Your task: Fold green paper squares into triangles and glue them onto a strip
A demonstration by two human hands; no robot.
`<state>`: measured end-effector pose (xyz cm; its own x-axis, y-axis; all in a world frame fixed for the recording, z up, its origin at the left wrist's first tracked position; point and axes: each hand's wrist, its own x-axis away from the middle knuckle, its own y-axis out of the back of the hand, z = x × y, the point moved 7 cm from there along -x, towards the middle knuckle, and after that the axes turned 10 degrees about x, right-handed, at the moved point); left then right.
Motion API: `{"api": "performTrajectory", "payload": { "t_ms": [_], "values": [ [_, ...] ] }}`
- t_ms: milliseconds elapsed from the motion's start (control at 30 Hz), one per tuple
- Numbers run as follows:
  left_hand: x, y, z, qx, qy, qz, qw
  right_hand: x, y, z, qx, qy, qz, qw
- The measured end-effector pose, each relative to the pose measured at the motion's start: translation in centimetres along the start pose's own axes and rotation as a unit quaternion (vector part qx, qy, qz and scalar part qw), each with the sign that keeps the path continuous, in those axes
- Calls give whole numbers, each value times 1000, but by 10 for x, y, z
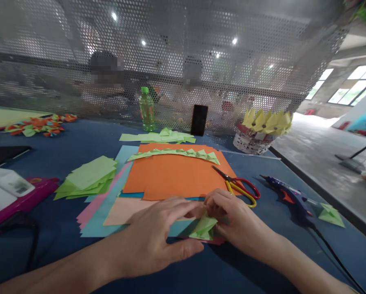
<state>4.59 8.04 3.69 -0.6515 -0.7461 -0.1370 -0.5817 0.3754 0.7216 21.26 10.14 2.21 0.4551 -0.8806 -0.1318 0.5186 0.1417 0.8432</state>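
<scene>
My right hand [236, 220] has its fingers curled and pinches a small folded piece of green paper [203, 229] near the front of the paper stack. My left hand [154, 232] is just left of it, its fingers stretched out and its thumb apart. Its fingertips reach close to my right fingers, and I cannot tell whether they touch the piece. Under and beyond both hands lie coloured sheets with orange paper [176, 175] on top. Across the orange paper runs a green strip with folded points [176, 153]. Scissors [239, 184] with red and yellow handles rest at its right edge.
A blue glue gun [288, 194] and a folded green piece [331, 215] lie right. Cut green squares [87, 177] and a magenta-and-white device [11, 196] are left. Toward the mesh partition stand a bottle [147, 110], a phone [199, 120] and a yellow-topped basket [258, 132].
</scene>
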Motion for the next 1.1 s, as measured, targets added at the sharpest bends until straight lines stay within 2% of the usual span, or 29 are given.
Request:
{"api": "performTrajectory", "payload": {
  "t_ms": [133, 233, 367, 467, 600, 700, 800, 867, 1000, 1100],
  "values": [
    [0, -1, 2, 62, -3, -32, 998, 1, -4, 5, -44, -6, 22, 999],
    [-1, -4, 15, 123, 35, -55, 990, 2, -9, 8, -102, -21, 56, 993],
    [-1, -7, 30, 214, 94, -73, 970, 5, -9, 9, -136, -22, 61, 989],
    [-1, -7, 33, 226, 107, -85, 965, 5, -5, 10, -126, -19, 34, 991],
    [-3, -6, 24, 217, 80, -67, 971, 1, -3, 16, -123, -5, 15, 992],
    [-2, -1, 20, 210, 88, -66, 972, -1, -6, 15, -152, -40, 9, 988],
    [-1, -1, 19, 171, 123, -38, 977, -1, -1, 10, -178, -77, -43, 980],
    [-2, -1, 18, 175, 128, -37, 976, 1, 3, 9, -171, -71, -77, 980],
    [-4, 8, 19, 178, 64, -108, 976, 1, 11, 16, -104, 5, -112, 988],
    [-2, 16, 11, 77, -45, -151, 984, 2, 16, 28, -27, 114, -134, 984]
  ]
}}
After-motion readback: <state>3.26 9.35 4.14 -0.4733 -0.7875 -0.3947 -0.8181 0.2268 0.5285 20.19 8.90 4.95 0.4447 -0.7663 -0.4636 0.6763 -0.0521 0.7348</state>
